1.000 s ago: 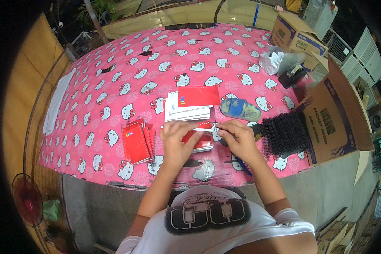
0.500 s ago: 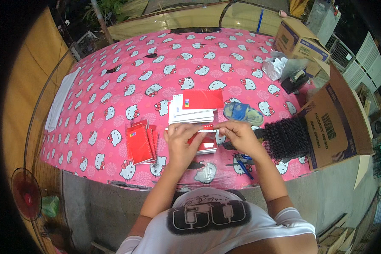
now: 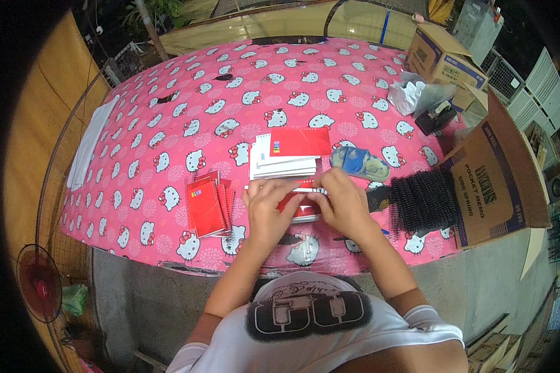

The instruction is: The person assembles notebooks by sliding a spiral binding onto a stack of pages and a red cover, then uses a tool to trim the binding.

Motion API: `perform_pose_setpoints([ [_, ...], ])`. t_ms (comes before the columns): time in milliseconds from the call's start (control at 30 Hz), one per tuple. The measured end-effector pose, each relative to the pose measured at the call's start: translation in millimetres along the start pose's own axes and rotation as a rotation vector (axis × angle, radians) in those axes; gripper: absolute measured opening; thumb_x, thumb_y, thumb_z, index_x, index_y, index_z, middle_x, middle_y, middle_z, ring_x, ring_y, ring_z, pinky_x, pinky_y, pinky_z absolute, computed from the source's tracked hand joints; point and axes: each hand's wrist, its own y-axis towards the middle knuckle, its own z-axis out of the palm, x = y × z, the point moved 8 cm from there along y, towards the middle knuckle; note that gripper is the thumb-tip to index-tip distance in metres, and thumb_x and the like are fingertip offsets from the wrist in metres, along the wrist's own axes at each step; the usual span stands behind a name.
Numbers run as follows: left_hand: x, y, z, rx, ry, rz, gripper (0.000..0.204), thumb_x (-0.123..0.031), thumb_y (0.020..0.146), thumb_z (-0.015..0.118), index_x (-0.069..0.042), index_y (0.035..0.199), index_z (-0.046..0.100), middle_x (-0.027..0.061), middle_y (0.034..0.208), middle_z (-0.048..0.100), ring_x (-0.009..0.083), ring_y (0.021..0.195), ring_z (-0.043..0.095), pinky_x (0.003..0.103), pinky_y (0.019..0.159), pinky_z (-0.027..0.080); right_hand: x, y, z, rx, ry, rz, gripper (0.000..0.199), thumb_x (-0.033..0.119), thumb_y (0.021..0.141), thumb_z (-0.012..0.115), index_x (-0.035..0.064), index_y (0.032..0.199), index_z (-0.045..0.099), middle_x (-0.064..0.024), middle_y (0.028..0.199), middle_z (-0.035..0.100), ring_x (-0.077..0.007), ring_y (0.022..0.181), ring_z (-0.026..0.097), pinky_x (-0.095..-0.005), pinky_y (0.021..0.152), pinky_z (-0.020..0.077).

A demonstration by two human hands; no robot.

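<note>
Your two hands meet over a small red notepad [image 3: 298, 205] lying near the front edge of the table [image 3: 168, 124]. Your left hand [image 3: 269, 205] presses on its left part with fingers curled over the cover, and your right hand [image 3: 342, 202] pinches at its top edge, where a thin white strip shows. Both hands are closed on the pad; whether a coil is between the right fingertips, you cannot tell from here.

Judging by how things lie, you are somewhere in the middle of the work. Just left of your left hand sits a small fanned pile of finished pads [image 3: 208, 202] with red covers, several deep. Behind the pad in hand is a stack of loose sheets [image 3: 280, 163] topped by a red cover [image 3: 300, 142], which looks unbound and waiting. To your right, a dense heap of black coils [image 3: 423, 202] lies beside an open carton [image 3: 491, 180], so plenty of binding stock seems left.

A blue cloth bundle [image 3: 359, 163] rests between the stack and the coils. Further back stand another box [image 3: 442, 59] and a crumpled bag [image 3: 410, 96].
</note>
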Motion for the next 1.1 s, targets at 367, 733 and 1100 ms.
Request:
perform_pose_setpoints([
  [367,9,0,4,0.002,-0.110,-0.001,0.024,-0.020,0.069,0.079,-0.015,0.091,0.073,-0.0005,0.090,0.068,0.0202,0.091,0.053,0.036,0.086,0.035,-209,-5,-8,0.193,-0.458,0.415,0.030,0.025,0.077,0.071,0.0012,0.094,0.063,-0.0226,0.096,0.065,-0.0366,0.090,0.064,-0.0468,0.078,0.0503],
  [733,-19,9,15,0.074,-0.169,0.010,0.041,-0.019,0.061,0.085,-0.011,0.099,0.069,0.0055,0.088,0.063,0.0231,0.093,0.055,0.036,0.085,0.043,-138,-25,-21,0.052,0.572,0.161,0.047,0.007,0.062,0.070,0.0046,0.107,0.059,-0.0120,0.099,0.064,-0.0238,0.086,0.064,-0.0345,0.080,0.0496],
  [1100,-1,13,13,0.133,-0.196,0.063,0.052,-0.016,0.065,0.083,-0.008,0.112,0.063,0.0153,0.120,0.056,0.0275,0.106,0.056,0.038,0.092,0.044,-105,1,-25,0.144,0.499,0.163,0.041,0.001,0.060,0.069,0.0021,0.100,0.061,-0.0102,0.083,0.066,-0.0178,0.083,0.064,-0.0323,0.076,0.0497],
])
